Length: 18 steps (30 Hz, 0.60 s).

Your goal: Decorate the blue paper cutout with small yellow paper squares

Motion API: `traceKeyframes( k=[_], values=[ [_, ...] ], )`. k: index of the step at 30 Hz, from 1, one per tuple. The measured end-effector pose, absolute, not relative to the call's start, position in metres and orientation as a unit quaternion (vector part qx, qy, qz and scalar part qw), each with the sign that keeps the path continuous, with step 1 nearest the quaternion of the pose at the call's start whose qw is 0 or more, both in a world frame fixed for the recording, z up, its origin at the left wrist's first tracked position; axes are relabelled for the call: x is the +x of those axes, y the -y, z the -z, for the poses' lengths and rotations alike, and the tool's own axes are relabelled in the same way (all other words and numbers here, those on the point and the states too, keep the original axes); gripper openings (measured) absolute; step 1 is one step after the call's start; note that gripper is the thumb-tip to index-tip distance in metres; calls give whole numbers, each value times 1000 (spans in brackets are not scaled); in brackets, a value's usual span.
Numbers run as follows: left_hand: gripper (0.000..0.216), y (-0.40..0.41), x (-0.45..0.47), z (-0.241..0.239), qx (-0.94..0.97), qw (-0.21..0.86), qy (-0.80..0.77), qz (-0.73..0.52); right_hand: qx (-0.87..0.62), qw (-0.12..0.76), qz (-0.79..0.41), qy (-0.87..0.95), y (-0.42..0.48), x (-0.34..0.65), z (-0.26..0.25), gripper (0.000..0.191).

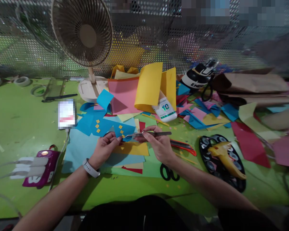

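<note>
My right hand (160,144) is closed round a pair of metal tweezers (162,133), whose tips point left. They reach a blue paper piece (128,129) that carries a column of small yellow diamond shapes (120,127). Pinched at its lower left edge, the piece is held by my left hand (106,145), with the thumb near the lowest diamond. Another blue piece (89,125) with yellow diamonds lies just beyond that hand. Under both hands are stacked sheets, among them a light blue sheet (79,150) and a yellow strip (135,149).
Right of my hands lie an orange utility knife (185,147), black-handled scissors (170,172) and a black tray (203,150) bearing a yellow glue gun (227,158). A fan (88,37), a white bottle (167,110) and paper scraps are farther back. Left are a phone (66,114) and a purple power strip (42,168).
</note>
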<state>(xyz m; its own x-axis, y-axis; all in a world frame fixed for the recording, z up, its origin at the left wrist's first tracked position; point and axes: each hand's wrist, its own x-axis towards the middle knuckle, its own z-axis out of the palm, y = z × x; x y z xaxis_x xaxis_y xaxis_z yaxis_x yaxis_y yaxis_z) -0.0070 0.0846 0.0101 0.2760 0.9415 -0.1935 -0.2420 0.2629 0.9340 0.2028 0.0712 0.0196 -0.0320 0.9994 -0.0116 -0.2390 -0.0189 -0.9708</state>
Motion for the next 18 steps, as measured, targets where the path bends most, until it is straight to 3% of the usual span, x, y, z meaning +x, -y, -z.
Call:
traceKeyframes(
  k=[18],
  values=[
    [31, -85, -5, -10, 400, 688, -415, -441, -446, 550, -547, 446, -72, 203, -25, 31]
  ],
)
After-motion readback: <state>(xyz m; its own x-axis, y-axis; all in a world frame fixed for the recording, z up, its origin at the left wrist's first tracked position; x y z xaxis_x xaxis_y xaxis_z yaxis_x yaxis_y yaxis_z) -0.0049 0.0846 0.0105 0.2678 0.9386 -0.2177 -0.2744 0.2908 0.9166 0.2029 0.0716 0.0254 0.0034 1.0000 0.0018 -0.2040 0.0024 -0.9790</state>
